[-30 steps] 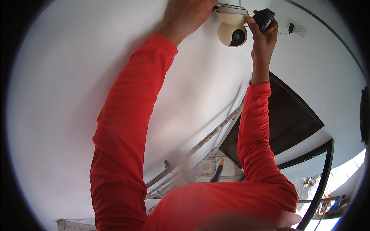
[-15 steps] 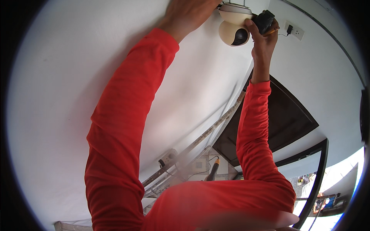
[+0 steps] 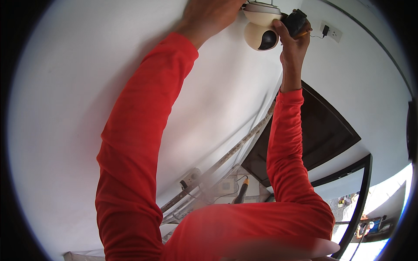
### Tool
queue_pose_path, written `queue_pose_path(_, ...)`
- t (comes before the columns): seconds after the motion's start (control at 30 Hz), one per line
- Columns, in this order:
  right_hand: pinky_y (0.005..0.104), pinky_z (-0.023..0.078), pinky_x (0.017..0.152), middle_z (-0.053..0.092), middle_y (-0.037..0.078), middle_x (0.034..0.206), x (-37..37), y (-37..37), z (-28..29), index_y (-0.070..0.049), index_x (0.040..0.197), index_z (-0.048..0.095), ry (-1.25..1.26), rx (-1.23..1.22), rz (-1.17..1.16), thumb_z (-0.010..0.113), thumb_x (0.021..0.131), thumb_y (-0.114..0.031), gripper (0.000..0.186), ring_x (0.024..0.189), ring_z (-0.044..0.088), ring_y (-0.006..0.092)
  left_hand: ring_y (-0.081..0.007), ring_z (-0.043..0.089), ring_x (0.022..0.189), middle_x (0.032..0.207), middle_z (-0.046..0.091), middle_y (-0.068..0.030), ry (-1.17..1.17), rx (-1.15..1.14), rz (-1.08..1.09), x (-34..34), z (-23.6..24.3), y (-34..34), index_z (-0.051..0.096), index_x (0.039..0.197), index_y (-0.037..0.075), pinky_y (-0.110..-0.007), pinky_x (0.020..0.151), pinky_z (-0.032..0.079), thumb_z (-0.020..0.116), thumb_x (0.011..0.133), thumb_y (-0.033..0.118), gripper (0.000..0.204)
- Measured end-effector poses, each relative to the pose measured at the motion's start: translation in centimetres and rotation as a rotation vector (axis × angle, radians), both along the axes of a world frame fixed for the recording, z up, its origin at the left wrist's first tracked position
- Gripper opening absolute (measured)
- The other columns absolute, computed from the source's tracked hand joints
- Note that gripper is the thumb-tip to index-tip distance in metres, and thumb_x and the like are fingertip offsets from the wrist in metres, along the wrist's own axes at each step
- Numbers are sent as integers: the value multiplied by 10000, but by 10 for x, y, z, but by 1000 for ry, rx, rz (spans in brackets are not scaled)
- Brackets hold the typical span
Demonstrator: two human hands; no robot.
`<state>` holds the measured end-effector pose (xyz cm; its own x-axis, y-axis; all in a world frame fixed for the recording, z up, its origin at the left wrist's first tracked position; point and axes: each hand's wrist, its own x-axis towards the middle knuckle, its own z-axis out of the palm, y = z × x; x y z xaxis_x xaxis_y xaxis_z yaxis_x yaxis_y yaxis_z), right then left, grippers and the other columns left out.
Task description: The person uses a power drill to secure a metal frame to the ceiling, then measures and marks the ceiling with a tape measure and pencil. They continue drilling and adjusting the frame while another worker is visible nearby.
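Note:
A cream, round-headed security camera (image 3: pixel 262 31) with a dark lens face hangs at the top of the view, under a pale base (image 3: pixel 261 8) with thin metal pieces above it. My left hand (image 3: pixel 213 15) reaches to the left side of that base. Its fingers are bent together at a small dark bit, and what they pinch is too small to name. On the camera's other side, my right hand (image 3: pixel 294 41) is closed round a black block-shaped thing (image 3: pixel 295 21) with an orange-yellow part. Its thumb lies close to the camera's body.
A white wall (image 3: pixel 74 108) runs along my left. A wall socket (image 3: pixel 332 31) with a black plug is beyond my right hand. Below are a dark door panel (image 3: pixel 320 130), a speckled pole (image 3: pixel 217 163), a power strip (image 3: pixel 190 177) and a black-and-orange tool (image 3: pixel 241 191).
The camera and both hands sit slightly further left and higher in the view. The hands keep the same places at the camera.

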<state>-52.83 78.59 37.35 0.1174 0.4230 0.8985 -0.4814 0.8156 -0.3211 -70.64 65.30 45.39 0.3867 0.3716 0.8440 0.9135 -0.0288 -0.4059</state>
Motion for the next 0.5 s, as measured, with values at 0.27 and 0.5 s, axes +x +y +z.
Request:
queue_pose_path(0.27,192,428,599,710,100,1102,11,-5,-3,-36,1236,547,19,71,-42,868,847,-169,521,847,678,99,-293,694,928,1017,675,-96,-32,-20,-73,2,3,-9,665,1040,62,-421,773,582,686,863,90,180)
queue_pose_path(0.5,215,368,562,659,63,1151,96,-34,-103,5,1433,500,-19,-223,118,765,927,-285,641,1028,661,150,-234,512,608,751,525,-85,-137,19,-361,0,8,-4,516,983,66,-363,573,456,760,790,41,312)
